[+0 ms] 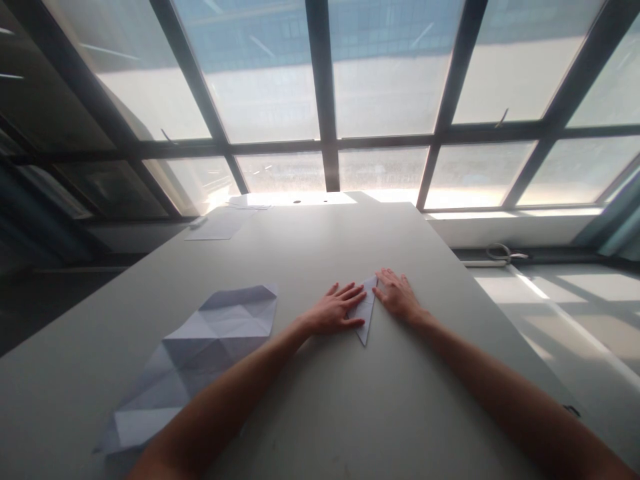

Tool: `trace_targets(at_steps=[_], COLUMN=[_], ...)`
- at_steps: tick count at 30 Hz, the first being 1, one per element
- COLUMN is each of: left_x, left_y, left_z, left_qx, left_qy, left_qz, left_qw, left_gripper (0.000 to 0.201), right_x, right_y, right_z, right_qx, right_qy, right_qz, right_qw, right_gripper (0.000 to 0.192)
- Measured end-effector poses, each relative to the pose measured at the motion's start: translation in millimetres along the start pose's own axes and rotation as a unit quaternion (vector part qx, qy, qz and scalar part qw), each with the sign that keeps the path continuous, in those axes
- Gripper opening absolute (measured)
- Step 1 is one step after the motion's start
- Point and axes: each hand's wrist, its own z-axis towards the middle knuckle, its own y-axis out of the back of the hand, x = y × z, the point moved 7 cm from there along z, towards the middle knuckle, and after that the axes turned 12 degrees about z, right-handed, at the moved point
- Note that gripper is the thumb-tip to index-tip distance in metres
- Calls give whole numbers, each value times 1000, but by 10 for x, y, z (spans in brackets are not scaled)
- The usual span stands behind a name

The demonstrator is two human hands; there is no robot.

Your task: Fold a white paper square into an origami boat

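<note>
A small folded piece of white paper (367, 311), narrowing to a point at its near end, lies on the white table. My left hand (336, 309) rests flat over its left side with the fingers spread, covering part of it. At its far right corner is my right hand (397, 293), palm down, fingers stretched out and the fingertips at the paper's edge. Left of my left forearm lies a larger creased sheet of paper (215, 337), unfolded and uneven, partly hidden by that arm.
The white table (320, 247) reaches toward a wall of framed windows. Near its far left edge lie flat white sheets (215, 225) with a small object on them. A coiled cable (498, 251) sits on the low ledge at right, beyond the table's edge.
</note>
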Motion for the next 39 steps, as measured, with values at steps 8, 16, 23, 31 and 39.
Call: trace_targets(at_steps=[8,16,23,31,39], left_x=[-11,-15,13,-9,-17], left_y=[4,8,-8,40,41], left_z=[-2,-8,5,-5,-14], left_qx=[4,5,-3,-11,-11], left_qy=[0,-3,2,15,13], left_qz=[-11,-6,-15,-13,-9], left_qw=[1000,1000,1000,1000,1000], left_gripper=[90,85,88,81,77], right_x=[240,172,22,97,325], right_y=[-46,-89,-74,78,-107], right_z=[-128,-60,20,-30,-121], right_qx=[118,88,18,-48,75], right_qy=[148,65,-4,20,103], right_qz=[10,-24,-12,50,2], right_qw=[982,994,1000,997,992], right_gripper=[90,74,58,54,59])
